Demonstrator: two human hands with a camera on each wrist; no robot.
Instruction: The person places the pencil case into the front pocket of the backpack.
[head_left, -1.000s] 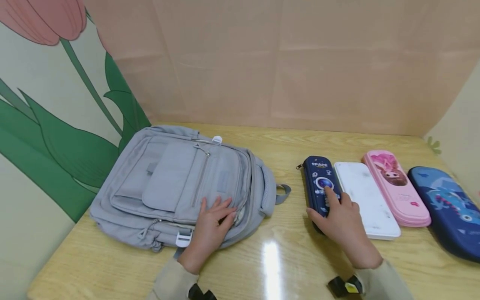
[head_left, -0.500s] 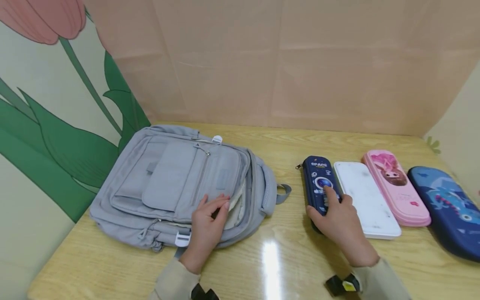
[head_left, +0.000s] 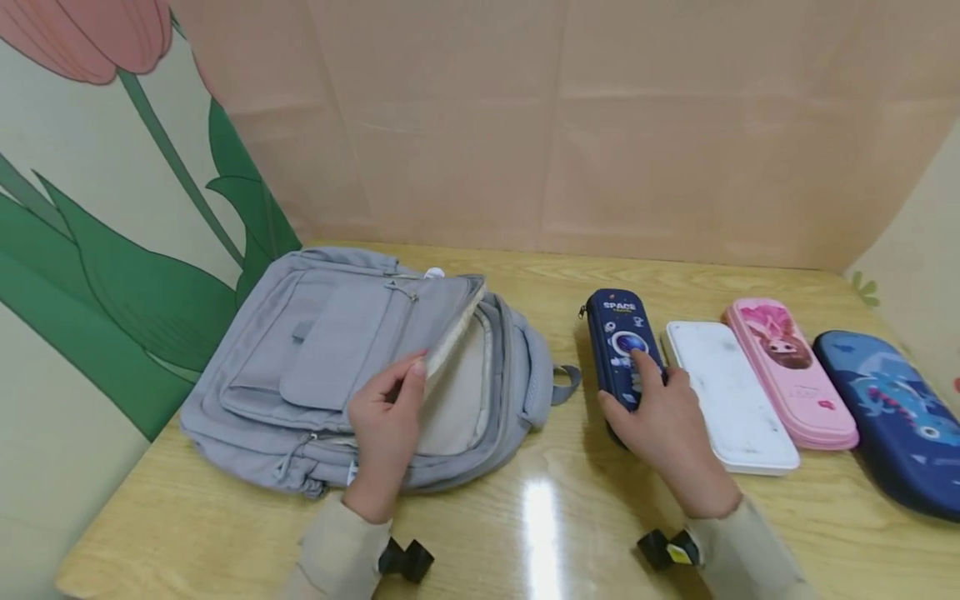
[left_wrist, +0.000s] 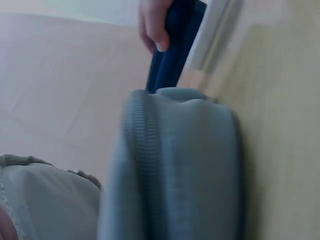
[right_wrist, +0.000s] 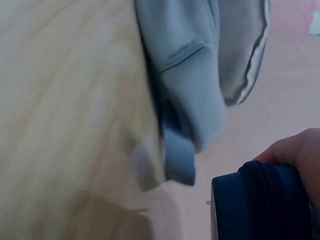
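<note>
head view: right hand (head_left: 669,432) grips navy case (head_left: 621,342) lettered "space"

A light wood-grain table (head_left: 480,537) is laid with four things, its middle being taken as the dial's centre and 12 o'clock as the far edge. Around 9 to 10 o'clock a grey backpack (head_left: 318,358) is laid flat, its loop handle (head_left: 567,383) pointed toward 3. Around 3 o'clock a white flat case (head_left: 731,400), a pink case (head_left: 802,387) and a blue case (head_left: 892,417) are ranged outward in that order. Toward 6 o'clock a bright streak of light (head_left: 541,533) is reflected.
</note>
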